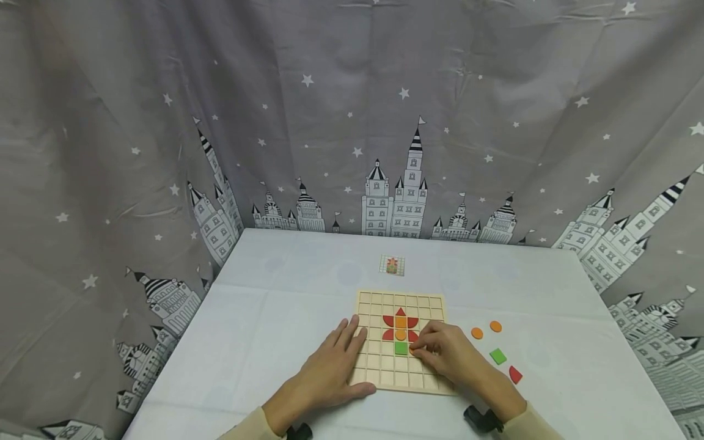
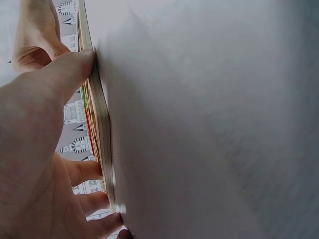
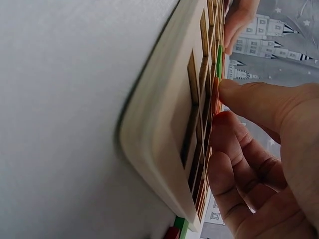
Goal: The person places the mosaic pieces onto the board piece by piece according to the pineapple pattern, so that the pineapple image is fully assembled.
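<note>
A wooden grid board (image 1: 379, 366) lies flat on the white table. On it sits a flower-like pattern of red quarter-circle pieces (image 1: 388, 335), a red triangle (image 1: 400, 312), an orange square (image 1: 401, 322), an orange disc (image 1: 401, 335) and a green square (image 1: 401, 348). My right hand (image 1: 448, 351) pinches an orange disc (image 3: 215, 94) between thumb and fingertips, at the cell right of the green square. My left hand (image 1: 332, 370) rests with spread fingers along the board's left side, its thumb (image 2: 79, 64) touching the near edge.
Right of the board lie two loose orange discs (image 1: 476, 333), a green square piece (image 1: 497, 356) and a red quarter-circle piece (image 1: 515, 374). Beyond the board is a small pattern card (image 1: 392, 265). A grey curtain (image 1: 330, 122) with castles hangs behind the table.
</note>
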`<act>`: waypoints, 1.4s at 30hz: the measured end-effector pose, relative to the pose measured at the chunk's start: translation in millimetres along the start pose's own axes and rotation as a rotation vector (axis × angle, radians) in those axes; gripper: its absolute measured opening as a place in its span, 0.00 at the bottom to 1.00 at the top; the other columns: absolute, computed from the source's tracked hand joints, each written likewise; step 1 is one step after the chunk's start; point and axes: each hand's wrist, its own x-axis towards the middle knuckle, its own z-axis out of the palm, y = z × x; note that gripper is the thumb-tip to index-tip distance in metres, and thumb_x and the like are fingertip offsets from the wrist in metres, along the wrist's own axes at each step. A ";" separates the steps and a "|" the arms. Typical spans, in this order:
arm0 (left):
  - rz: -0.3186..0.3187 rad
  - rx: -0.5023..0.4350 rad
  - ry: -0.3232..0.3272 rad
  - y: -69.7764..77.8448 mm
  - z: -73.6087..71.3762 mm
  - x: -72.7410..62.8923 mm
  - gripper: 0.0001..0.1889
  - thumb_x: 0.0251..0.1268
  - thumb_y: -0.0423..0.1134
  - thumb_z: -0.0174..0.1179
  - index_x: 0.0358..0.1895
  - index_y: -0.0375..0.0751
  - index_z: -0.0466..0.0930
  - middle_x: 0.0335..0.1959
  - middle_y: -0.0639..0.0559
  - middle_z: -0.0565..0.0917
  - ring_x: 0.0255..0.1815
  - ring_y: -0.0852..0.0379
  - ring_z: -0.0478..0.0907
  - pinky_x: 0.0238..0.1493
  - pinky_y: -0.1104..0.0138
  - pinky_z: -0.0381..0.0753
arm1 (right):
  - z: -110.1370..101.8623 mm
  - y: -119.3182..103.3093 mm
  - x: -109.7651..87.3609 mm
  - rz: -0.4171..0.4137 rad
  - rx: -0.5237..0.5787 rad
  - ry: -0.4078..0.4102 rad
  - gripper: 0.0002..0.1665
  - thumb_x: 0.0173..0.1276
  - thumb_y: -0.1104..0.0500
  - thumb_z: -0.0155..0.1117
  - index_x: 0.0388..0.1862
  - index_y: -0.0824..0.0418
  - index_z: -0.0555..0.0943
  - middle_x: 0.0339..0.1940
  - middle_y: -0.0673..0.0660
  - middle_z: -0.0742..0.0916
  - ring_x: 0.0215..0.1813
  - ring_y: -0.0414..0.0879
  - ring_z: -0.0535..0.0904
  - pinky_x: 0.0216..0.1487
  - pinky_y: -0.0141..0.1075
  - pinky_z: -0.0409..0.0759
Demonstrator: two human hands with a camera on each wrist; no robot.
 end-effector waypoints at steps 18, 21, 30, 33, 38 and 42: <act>-0.001 -0.004 0.005 0.7 -0.8 0.0 0.60 0.73 0.76 0.71 0.93 0.35 0.64 0.98 0.33 0.58 0.98 0.31 0.59 0.92 0.41 0.71 | -25.1 14.5 -9.9 0.078 -0.081 0.114 0.14 0.69 0.65 0.89 0.52 0.56 0.98 0.45 0.47 0.92 0.38 0.36 0.83 0.38 0.28 0.82; -0.004 -0.007 -0.001 1.2 -0.8 0.1 0.61 0.73 0.76 0.71 0.93 0.35 0.64 0.98 0.33 0.58 0.98 0.31 0.59 0.93 0.41 0.71 | -31.3 19.4 -12.5 0.119 -0.108 0.136 0.16 0.68 0.63 0.90 0.53 0.56 0.98 0.46 0.49 0.92 0.39 0.37 0.83 0.38 0.28 0.82; -0.011 -0.012 -0.018 1.9 -1.1 0.8 0.61 0.73 0.77 0.70 0.94 0.36 0.63 0.98 0.34 0.57 0.98 0.32 0.58 0.93 0.41 0.70 | -49.2 39.5 -23.8 0.277 -0.200 0.144 0.26 0.67 0.57 0.92 0.63 0.56 0.95 0.54 0.55 0.91 0.41 0.42 0.79 0.39 0.30 0.78; -0.011 -0.013 -0.018 2.1 -1.4 0.9 0.61 0.74 0.77 0.70 0.94 0.36 0.63 0.98 0.33 0.57 0.98 0.32 0.58 0.93 0.41 0.70 | -53.7 45.1 -28.3 0.315 -0.217 0.144 0.30 0.66 0.55 0.94 0.66 0.58 0.95 0.55 0.57 0.90 0.41 0.43 0.78 0.38 0.30 0.77; -0.015 -0.013 -0.023 2.7 -1.7 0.9 0.61 0.74 0.77 0.70 0.94 0.36 0.62 0.98 0.34 0.57 0.99 0.32 0.57 0.94 0.41 0.69 | -60.1 53.5 -36.1 0.365 -0.223 0.137 0.33 0.65 0.51 0.94 0.67 0.59 0.94 0.55 0.58 0.89 0.41 0.44 0.75 0.37 0.31 0.73; -0.018 -0.010 -0.026 3.1 -1.8 0.8 0.61 0.74 0.77 0.70 0.94 0.36 0.62 0.98 0.34 0.56 0.99 0.32 0.57 0.94 0.41 0.69 | -64.2 59.1 -39.7 0.394 -0.235 0.123 0.34 0.66 0.49 0.93 0.67 0.59 0.94 0.53 0.58 0.89 0.42 0.45 0.75 0.39 0.34 0.72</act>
